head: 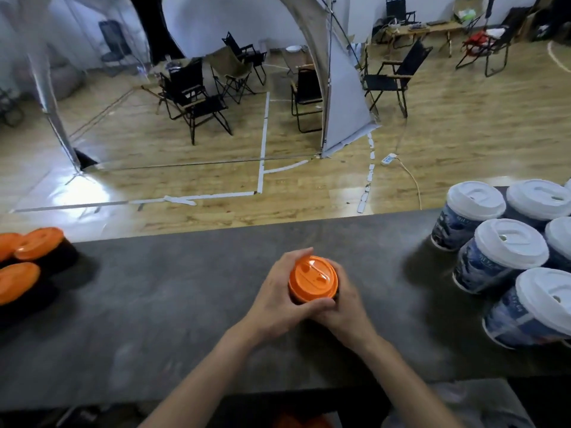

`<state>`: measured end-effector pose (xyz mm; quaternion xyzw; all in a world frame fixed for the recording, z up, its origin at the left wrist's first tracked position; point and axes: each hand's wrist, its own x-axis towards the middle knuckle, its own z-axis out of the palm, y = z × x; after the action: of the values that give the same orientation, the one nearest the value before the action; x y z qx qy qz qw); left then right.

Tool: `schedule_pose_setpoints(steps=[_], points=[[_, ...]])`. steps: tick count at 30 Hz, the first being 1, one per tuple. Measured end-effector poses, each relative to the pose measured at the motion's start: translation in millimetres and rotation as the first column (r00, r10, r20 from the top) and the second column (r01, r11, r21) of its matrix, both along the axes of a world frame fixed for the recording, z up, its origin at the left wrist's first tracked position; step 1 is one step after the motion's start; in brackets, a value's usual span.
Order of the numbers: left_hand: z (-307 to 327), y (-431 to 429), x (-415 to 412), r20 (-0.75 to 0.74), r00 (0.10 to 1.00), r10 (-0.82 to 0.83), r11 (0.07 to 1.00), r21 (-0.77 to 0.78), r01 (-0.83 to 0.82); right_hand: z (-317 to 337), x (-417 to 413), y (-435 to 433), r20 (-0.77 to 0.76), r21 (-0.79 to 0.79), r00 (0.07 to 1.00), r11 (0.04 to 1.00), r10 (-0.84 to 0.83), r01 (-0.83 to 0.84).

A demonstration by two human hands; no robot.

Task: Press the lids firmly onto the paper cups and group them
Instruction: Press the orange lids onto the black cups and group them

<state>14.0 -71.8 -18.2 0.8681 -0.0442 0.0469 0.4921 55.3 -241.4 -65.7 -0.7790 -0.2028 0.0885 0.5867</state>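
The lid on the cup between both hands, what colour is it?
Orange. The lid sits on a dark cup; the head view, the only one, shows it.

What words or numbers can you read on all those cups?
Blue cups with white lids: pale marks on the sides, too blurred to read.
Orange-lidded cup in the middle: only raised shapes on the lid, no words.
Nothing else shows text that can be read.

A dark grey surface (185, 304) spanned the foreground. Beyond, a wooden floor (457, 134) carried white tape lines (263, 140). Black folding chairs (197, 100) stood at eleven o'clock, a white tent panel (346, 112) at twelve, a power strip (388, 159) near its foot at one.
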Motion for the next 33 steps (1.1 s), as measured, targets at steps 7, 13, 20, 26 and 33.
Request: schedule_pose_setpoints(steps=[7,13,20,26,33], points=[[-27.3,-10.3,-7.8,-0.064,0.963,0.262,0.934,-0.234,-0.269,-3.8,-8.9,9.8,0.013,-0.008,1.000,1.000,0.011,-0.011],[-28.2,-17.4,0.5,-0.147,0.932,0.331,0.797,-0.485,-0.360,-6.8,-6.7,9.4,0.068,0.002,0.998,1.000,-0.012,0.012],[-41.6,-11.0,0.7,-0.102,0.951,0.293,0.819,-0.487,-0.304,-4.8,-7.3,15.5,0.073,-0.048,0.996,0.997,-0.058,0.062],[-43.5,-1.2,18.1,-0.154,0.976,0.154,0.789,-0.575,-0.216,-7.5,-5.0,13.6,0.094,-0.117,0.995,0.992,-0.045,0.056],[-54.3,3.2,15.4,-0.114,0.977,0.182,0.753,-0.623,-0.213,-11.2,-8.2,20.5,0.050,-0.137,0.991,0.982,-0.123,0.129]])
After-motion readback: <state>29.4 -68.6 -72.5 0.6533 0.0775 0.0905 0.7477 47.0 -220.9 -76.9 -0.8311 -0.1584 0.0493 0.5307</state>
